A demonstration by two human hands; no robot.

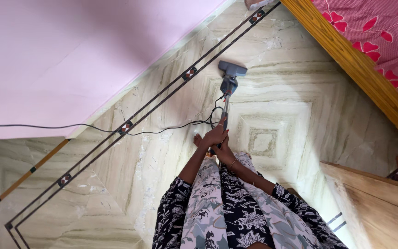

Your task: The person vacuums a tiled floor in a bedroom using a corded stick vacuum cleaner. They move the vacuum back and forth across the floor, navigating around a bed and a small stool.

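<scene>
So both hands are wrapped around the handle of a vacuum cleaner, left hand higher up the stick and right hand just below it, touching each other. The vacuum's head sits flat on the marble floor, near the pink wall. Its black cord trails off to the left across the floor, looped beside the stick. A wooden bed frame with a pink flowered sheet runs along the right, well apart, and a wooden board sits lower right.
</scene>
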